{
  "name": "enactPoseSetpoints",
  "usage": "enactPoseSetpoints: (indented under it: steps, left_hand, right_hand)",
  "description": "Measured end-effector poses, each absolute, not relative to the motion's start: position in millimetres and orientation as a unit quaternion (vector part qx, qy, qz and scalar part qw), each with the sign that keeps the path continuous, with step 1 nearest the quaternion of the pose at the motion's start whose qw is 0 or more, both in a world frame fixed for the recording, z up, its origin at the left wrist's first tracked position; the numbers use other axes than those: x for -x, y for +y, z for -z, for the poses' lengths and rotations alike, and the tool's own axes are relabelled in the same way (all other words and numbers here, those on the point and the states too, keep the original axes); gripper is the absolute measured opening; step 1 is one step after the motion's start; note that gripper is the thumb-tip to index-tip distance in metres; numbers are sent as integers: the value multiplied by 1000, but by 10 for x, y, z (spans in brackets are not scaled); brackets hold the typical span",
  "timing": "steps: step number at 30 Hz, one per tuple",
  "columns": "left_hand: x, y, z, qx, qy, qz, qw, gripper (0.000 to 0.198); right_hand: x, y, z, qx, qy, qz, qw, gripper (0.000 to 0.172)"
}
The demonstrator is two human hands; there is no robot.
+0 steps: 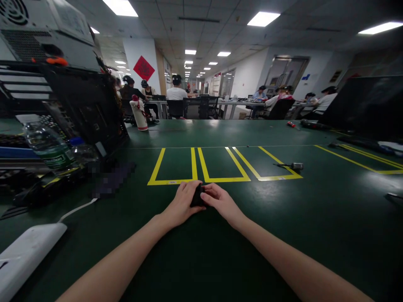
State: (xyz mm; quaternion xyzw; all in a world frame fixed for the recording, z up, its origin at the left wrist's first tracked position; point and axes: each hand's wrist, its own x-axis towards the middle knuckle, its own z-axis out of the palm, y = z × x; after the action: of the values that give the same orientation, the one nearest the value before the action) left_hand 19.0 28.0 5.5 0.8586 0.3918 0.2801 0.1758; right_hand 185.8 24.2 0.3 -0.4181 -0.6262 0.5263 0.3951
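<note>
My left hand (183,204) and my right hand (220,200) meet at the middle of a dark green table (283,235), just below several yellow tape boxes (201,165). Both hands have their fingers curled round a small black object (197,196) held between them. The object is mostly covered by my fingers, so I cannot name it. Both forearms are bare and stretch in from the bottom edge.
A black rack with a computer case (78,96) and a plastic bottle (50,147) stands at the left. A white power strip (25,256) lies near left. A screwdriver (291,166) rests by the tape. A white bottle (139,113) stands farther back. Several people sit at far desks.
</note>
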Motion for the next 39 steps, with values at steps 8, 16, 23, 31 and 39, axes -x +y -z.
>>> enactPoseSetpoints:
  steps: [8,16,23,31,39]
  left_hand:
    - [-252,222,-98,-859,400,-271,169,54]
    - [-267,238,-97,-851,411,-267,189,54]
    - [-268,274,-18,-852,408,-278,177,58]
    - [-248,268,-3,-848,409,-276,192,56]
    - [-255,262,5,-856,403,-278,165,57]
  right_hand:
    - [-1926,211,-39,382,-629,-551,393,23]
    - [-1954,239,-35,367,-624,-569,390,25]
    - [-1927,247,-5,388,-633,-536,401,22]
    - [-1948,216,-11,375,-650,-532,392,26]
    - [-1913,211,-31,372,-632,-531,424,15]
